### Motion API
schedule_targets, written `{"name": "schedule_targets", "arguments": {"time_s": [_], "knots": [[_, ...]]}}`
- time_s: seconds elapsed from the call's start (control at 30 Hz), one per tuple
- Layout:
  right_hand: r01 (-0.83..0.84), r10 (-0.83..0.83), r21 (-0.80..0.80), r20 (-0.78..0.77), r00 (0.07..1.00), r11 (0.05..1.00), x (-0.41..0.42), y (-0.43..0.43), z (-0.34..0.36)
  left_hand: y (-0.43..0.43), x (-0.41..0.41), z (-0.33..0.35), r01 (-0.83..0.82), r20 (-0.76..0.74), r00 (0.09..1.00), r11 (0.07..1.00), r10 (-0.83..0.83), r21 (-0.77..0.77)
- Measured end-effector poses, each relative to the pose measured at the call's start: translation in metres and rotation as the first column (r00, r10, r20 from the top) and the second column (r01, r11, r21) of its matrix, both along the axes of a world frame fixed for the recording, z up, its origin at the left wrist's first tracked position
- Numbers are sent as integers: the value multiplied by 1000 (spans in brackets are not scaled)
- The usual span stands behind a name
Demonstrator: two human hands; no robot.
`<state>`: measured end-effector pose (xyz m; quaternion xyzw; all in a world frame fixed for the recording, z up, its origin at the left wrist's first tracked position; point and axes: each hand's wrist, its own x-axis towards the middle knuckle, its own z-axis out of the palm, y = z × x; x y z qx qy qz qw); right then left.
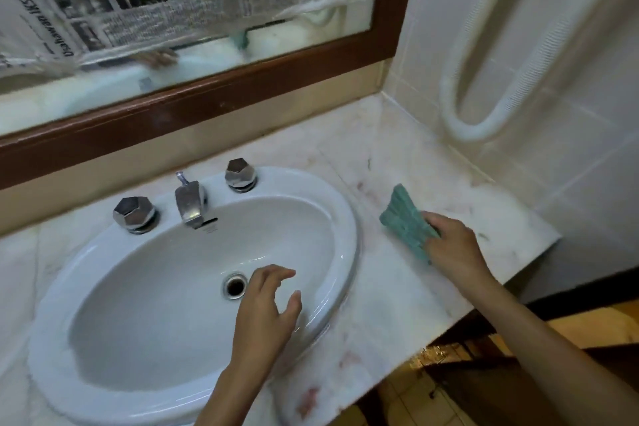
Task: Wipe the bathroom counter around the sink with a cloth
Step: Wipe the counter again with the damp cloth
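Our right hand (pixel 449 242) grips cloth (pixel 408 221) on counter (pixel 397 304); left hand (pixel 266 308) open, empty, over sink (pixel 345 225); risk we see: bunched cloth skipping reddish stains near front edge.

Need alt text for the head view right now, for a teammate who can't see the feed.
A person's right hand holds a folded green cloth on the marble counter right of a white oval sink, while the left hand hovers open over the basin near the drain. Behind are a chrome faucet, two knobs, and a wood-framed mirror.
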<state>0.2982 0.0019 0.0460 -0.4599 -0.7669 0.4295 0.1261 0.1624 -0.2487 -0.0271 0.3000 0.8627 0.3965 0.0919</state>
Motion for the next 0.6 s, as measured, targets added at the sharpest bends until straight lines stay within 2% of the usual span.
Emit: {"name": "schedule_targets", "arguments": {"time_s": [0.03,0.1,0.17,0.23,0.27,0.3,0.33,0.43,0.47,0.53,0.6], "knots": [[-16,4,199,63,998,980,1,17,-7,12,4,2,9,15,1000,1000,-9,-10],[-104,4,538,184,983,836,-2,44,-31,35,10,5,15,41,999,1000,-15,-5],[-341,131,624,357,925,703,-6,60,-63,54,16,6,34,41,999,999,-34,-1],[-633,349,436,569,745,640,-9,65,-89,69,22,5,50,32,998,999,-50,-10],[-691,432,292,605,669,661,-6,66,-97,75,23,4,49,33,998,999,-49,-11],[-705,483,191,607,632,683,-3,68,-100,80,24,3,40,39,998,999,-40,-10],[-687,504,144,577,643,712,-2,68,-96,85,25,2,23,45,999,1000,-22,-5],[-549,436,274,380,816,789,-4,70,-82,103,23,-3,-24,36,999,1000,24,3],[-518,405,327,357,842,790,-9,73,-82,110,22,-4,-32,29,999,999,32,-2],[-561,409,405,405,818,722,-19,81,-91,127,16,-5,-46,20,999,998,47,-37],[-672,465,420,498,732,610,-26,88,-107,149,6,-8,-70,-5,998,992,70,-106]]}}
